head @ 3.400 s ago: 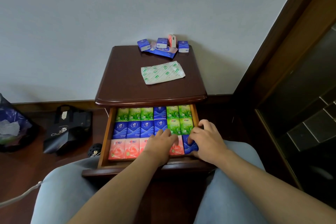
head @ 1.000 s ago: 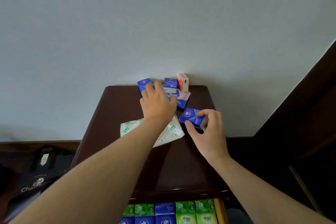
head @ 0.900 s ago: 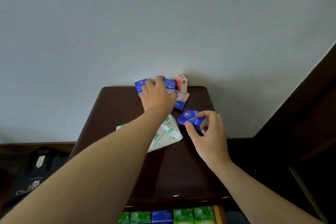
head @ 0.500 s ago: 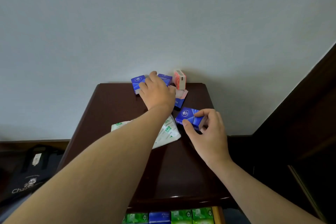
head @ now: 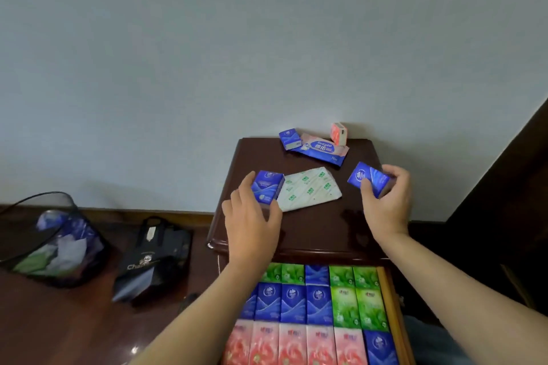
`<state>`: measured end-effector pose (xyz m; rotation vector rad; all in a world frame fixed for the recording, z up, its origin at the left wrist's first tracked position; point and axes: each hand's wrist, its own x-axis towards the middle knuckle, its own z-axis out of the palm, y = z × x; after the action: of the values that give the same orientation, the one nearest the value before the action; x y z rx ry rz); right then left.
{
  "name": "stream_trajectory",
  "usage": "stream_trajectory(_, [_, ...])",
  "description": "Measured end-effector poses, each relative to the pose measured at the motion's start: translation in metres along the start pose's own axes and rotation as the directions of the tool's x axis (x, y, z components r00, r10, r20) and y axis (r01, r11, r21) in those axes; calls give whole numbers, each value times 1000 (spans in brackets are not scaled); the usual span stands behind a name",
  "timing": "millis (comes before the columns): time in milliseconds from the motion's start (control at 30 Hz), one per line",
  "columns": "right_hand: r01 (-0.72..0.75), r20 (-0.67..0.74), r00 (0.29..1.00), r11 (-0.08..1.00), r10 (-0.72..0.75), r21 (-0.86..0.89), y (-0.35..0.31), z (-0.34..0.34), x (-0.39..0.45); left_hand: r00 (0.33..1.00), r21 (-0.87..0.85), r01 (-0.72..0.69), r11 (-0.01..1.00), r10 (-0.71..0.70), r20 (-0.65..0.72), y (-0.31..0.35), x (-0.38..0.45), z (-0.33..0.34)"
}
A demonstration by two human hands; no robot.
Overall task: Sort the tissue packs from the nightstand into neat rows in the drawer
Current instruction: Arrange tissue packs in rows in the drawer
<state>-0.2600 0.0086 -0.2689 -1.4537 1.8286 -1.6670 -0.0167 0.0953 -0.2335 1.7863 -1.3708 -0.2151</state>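
My left hand holds a blue tissue pack above the left part of the dark nightstand. My right hand pinches a second blue pack over the right part. At the back of the top lie one more blue pack, a standing pink pack and a long flat blue-and-pink pack. A flat white-and-green wrapper lies in the middle. The open drawer below holds rows of green, blue and pink packs.
A mesh waste bin with a blue liner stands on the wooden floor at the left. A black paper bag stands beside it, close to the nightstand. Dark wooden furniture rises at the right. A pale wall is behind.
My left hand has lifted a blue pack from the back pile and drawn it toward me. My right hand still holds its blue pack. The view has tilted down, showing more of the drawer.
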Motion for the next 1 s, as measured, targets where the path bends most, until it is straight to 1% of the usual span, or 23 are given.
stream_trajectory(67, [-154,6,988,985,154,80,-18,-11,-27,999,-29,35,999,-34,25,-13,-30,-20])
stream_trajectory(100, [-211,36,977,970,208,123,-28,-16,-44,998,-39,52,998,-51,33,-19,-44,-28])
stream_trajectory(200, [-301,196,946,926,259,228,-45,-30,-101,997,-44,74,996,-74,14,-38,-86,-45])
stream_trajectory(267, [-365,317,904,903,285,227,-48,-35,-136,993,-42,114,993,-115,-17,-51,-110,-53])
stream_trajectory(333, [-451,460,824,875,332,178,-48,-34,-166,983,-45,166,985,-169,-74,-64,-129,-59])
stream_trajectory(400, [-547,598,697,833,395,87,-47,-31,-192,967,-51,213,976,-218,-132,-77,-143,-64])
stream_trajectory(433, [-579,640,639,815,426,35,-48,-28,-204,959,-48,233,971,-237,-152,-84,-149,-66])
stream_trajectory(467, [-594,659,601,804,452,-10,-49,-24,-214,954,-41,247,968,-251,-162,-89,-154,-67])
stream_trajectory(500, [-596,662,582,801,473,-49,-49,-20,-222,952,-35,257,966,-259,-163,-94,-158,-68])
stream_trajectory(567, [-584,635,568,800,524,-137,-52,-9,-236,951,-37,273,961,-276,-142,-104,-165,-69])
stream_trajectory(633, [-610,592,554,769,586,-190,-54,6,-241,954,-53,277,959,-281,-107,-112,-171,-67])
stream_trajectory(700, [-656,564,534,730,630,-194,-57,23,-243,960,-58,261,964,-265,-88,-117,-177,-65])
stream_trajectory(833, [-694,526,521,692,672,-197,-60,61,-242,976,-43,205,978,-208,-72,-119,-178,-61])
stream_trajectory(900, [-705,506,516,678,691,-207,-58,78,-240,976,-33,205,978,-207,-72,-119,-179,-60])
stream_trajectory(1000, [-719,443,516,652,733,-241,-55,97,-238,965,-68,245,967,-250,-83,-120,-178,-60])
